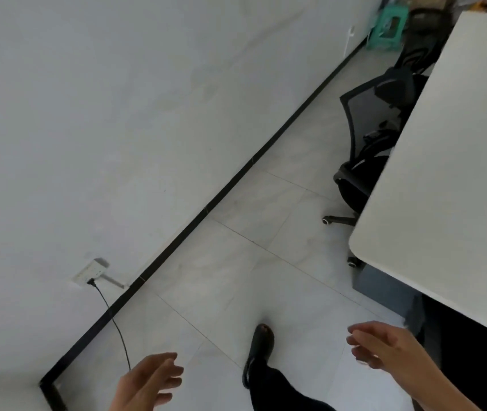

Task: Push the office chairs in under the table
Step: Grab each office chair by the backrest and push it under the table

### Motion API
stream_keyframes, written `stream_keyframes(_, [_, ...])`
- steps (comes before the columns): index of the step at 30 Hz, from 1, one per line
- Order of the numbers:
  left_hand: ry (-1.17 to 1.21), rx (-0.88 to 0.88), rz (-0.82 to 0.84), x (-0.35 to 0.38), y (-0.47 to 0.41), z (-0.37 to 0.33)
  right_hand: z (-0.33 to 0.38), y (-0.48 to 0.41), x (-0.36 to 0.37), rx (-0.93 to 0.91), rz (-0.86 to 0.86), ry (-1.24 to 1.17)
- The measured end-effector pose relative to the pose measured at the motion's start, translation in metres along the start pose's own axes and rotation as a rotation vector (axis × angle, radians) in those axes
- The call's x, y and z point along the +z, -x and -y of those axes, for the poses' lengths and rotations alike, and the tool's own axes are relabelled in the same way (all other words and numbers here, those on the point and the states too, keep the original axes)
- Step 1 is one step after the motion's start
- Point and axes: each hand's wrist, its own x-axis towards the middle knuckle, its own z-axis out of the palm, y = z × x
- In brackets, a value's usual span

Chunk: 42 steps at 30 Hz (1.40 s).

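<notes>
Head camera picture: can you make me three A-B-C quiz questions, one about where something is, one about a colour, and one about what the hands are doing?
1. Where is the nearest office chair?
A) seat tucked under the table
B) touching the wall
C) tipped over on its side

2. What colour is the plastic stool?
A) red
B) green
C) yellow

3. What are the left hand and right hand doing?
A) gripping a chair
B) pulling a cable
C) holding nothing

Answers: 1 A, its seat disappears under the white table; 2 B, it looks green at the far end; 3 C, both hands are open in the air.
</notes>
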Motion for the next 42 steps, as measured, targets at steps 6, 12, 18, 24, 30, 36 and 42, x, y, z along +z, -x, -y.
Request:
stream_keyframes(6, [-0.006, 0.084, -0.053, -0.03, -0.089, -0.105, 0.104, -0.105, 0.037, -0.072, 0.015, -0.012])
stream_keyframes(12, [0.038, 0.135, -0.128, -0.059, -0.18, -0.187, 0.218, -0.188, 0.06, -0.189, 0.022, -0.021])
stream_keyframes(18, [0.022, 0.074, -0.016, -0.039, -0.282, -0.244, 0.267, -0.265, 0.059, -0.13, -0.078, -0.041])
stream_keyframes(24, [-0.025, 0.17, 0.103, -0.023, -0.429, -0.347, 0.315, -0.353, 0.061, -0.024, -0.253, -0.137])
stream_keyframes(30, [-0.154, 0.318, 0.296, 0.015, -0.553, -0.487, 0.385, -0.411, 0.053, 0.002, -0.449, -0.275])
stream_keyframes(36, [-0.292, 0.412, 0.509, 0.098, -0.635, -0.589, 0.4, -0.451, 0.037, 0.127, -0.606, -0.409])
stream_keyframes(42, [-0.394, 0.385, 0.647, 0.205, -0.7, -0.649, 0.411, -0.524, -0.007, 0.18, -0.724, -0.473])
